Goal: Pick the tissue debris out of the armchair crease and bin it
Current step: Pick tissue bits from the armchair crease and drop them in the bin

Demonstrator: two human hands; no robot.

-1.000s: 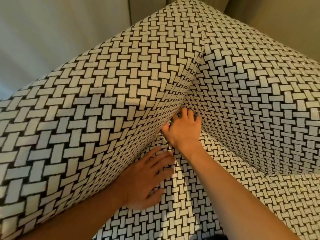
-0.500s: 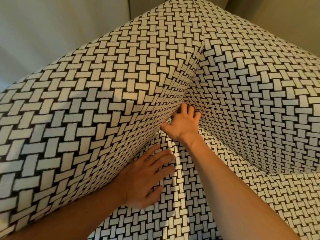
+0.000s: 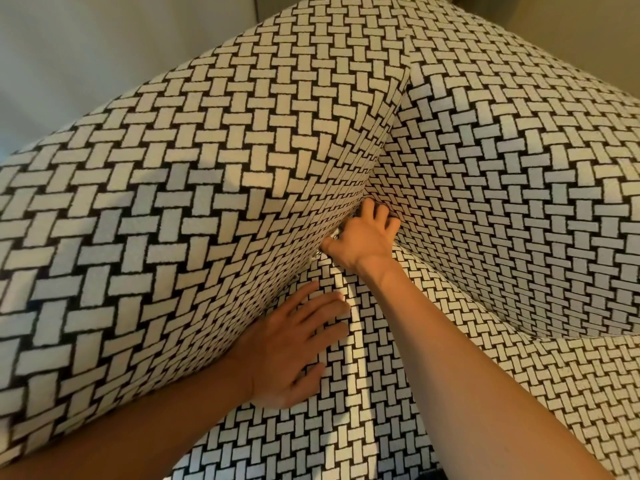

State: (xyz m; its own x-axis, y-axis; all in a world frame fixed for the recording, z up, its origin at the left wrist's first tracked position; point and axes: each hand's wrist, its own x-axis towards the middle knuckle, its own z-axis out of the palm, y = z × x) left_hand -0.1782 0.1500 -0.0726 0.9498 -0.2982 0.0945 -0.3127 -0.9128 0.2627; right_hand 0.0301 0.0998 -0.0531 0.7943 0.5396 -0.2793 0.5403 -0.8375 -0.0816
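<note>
1. Deep in the corner of the armchair (image 3: 207,161), where armrest (image 3: 145,237), back (image 3: 519,174) and seat (image 3: 367,396) meet, a pale scrap that looks like tissue (image 3: 334,233) shows in the crease (image 3: 294,279). It lies just beside the thumb of the right hand (image 3: 363,239) (it is small and hard to tell from the weave). A second pale speck sits a little lower in the same crease, between the two hands.
2. Black-and-white basket weave covers the whole chair. The armrest bulks large on the left of the view, the back rises on the right, and the seat runs down the middle. A plain pale wall (image 3: 104,46) shows behind at upper left.
3. The right hand reaches into the corner with its fingers (image 3: 369,208) curled. Their tips are dug in where the back meets the armrest, and the thumb is at the crease by the scrap. I cannot tell whether it pinches the tissue.
4. The left hand (image 3: 287,348) lies palm down on the seat. Its fingers are straight and slightly spread, pointing toward the corner, and its outer edge is against the foot of the armrest. It holds nothing.
</note>
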